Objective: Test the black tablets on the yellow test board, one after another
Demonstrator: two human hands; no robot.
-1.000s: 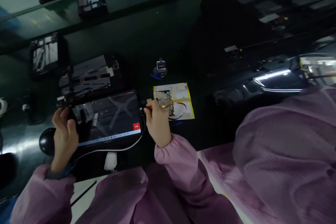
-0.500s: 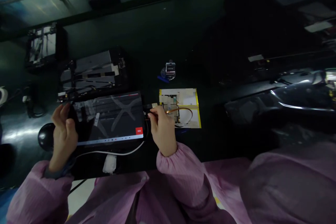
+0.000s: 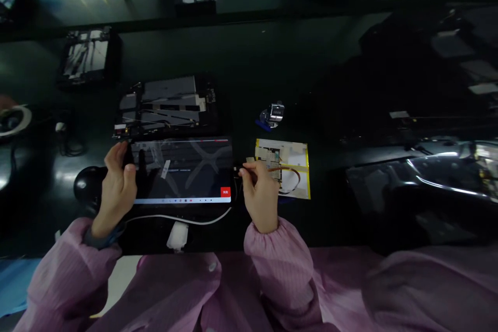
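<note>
A tablet (image 3: 194,174) lies face up on the dark table, its screen lit with a red box at the lower right. My left hand (image 3: 119,187) grips its left edge, thumb over the front and fingers bent at the far corner. Just off the right edge, my right hand (image 3: 260,192) pinches a small cable connector, largely hidden by the fingertips. From behind this hand a thin brown cable (image 3: 299,179) loops over a circuit board (image 3: 274,158), which rests on a white, yellow-edged battery pack (image 3: 301,158). A white cable (image 3: 202,222) runs along the tablet's near side.
Behind the tablet lies an opened device (image 3: 167,106); further stacks of devices (image 3: 85,57) stand beyond it. A small metal counter (image 3: 276,112) sits behind the battery pack. A round black object (image 3: 87,184) is left of my left hand. Glossy dark panels (image 3: 420,181) lie to the right.
The whole view has shifted, so everything appears further right. Both hands keep nearly the same places at the tablet's two sides.
</note>
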